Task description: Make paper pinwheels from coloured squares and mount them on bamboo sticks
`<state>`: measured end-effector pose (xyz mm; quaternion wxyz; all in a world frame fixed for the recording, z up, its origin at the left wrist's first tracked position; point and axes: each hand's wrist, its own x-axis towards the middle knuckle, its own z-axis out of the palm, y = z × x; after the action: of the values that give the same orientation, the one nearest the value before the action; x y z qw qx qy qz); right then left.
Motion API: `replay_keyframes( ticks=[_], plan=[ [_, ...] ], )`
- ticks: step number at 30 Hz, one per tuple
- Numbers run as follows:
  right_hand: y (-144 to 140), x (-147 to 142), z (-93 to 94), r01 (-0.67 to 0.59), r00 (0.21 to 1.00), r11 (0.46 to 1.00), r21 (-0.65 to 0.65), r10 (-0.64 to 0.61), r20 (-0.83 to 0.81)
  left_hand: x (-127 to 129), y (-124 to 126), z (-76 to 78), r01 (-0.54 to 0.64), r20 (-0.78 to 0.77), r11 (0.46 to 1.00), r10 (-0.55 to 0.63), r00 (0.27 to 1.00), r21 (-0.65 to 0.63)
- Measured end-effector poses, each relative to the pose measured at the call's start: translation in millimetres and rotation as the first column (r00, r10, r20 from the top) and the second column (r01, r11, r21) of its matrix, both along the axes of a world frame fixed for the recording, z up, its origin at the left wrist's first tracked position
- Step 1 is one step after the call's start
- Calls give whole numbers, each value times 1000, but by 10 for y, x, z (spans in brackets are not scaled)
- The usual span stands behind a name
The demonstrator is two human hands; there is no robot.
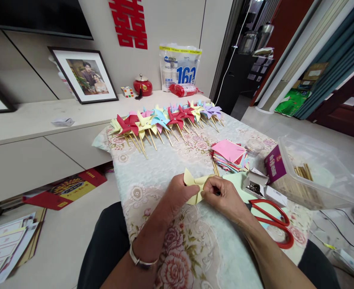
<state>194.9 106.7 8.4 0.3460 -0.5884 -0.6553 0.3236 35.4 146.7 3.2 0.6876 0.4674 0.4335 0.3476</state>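
A pale yellow paper pinwheel (pixel 190 179), partly folded, is held over the table's near part between both hands. My left hand (pixel 177 196) grips its left side, with the thumb lying near the middle. Closed in a pinch, my right hand (pixel 225 197) holds the paper near its centre; any small part between those fingertips is hidden. Just beyond the right hand, wooden sticks (pixel 215 168) poke out near a stack of coloured paper squares (pixel 229 151). To the right lie a small open box of metal pins (pixel 255 187) and red-handled scissors (pixel 280 228).
Several finished pinwheels (pixel 160 118) on sticks line the far side of the flowered tablecloth (pixel 191 257). A clear plastic bin (pixel 318 176) holding sticks stands at right, near a round clear container (pixel 254 147). Behind is a white cabinet (pixel 26 124) with a framed photo (pixel 85 76).
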Motion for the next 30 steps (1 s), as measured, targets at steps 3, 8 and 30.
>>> replay_keyframes(
  ticks=[3, 8, 30],
  plan=[
    [1, 5, -3, -17, 1000, 1000, 12, 17, -8, -6, -1, -11, 4, 11, 1000, -3, 1000, -9],
    [1, 8, -2, -18, 1000, 999, 34, 18, -23, -12, -11, 9, 4, 45, 1000, -3, 999, -23],
    [3, 17, -21, -22, 1000, 999, 38, 21, 20, -14, -13, 6, 29, 92, 999, -25, 995, -43]
  ],
)
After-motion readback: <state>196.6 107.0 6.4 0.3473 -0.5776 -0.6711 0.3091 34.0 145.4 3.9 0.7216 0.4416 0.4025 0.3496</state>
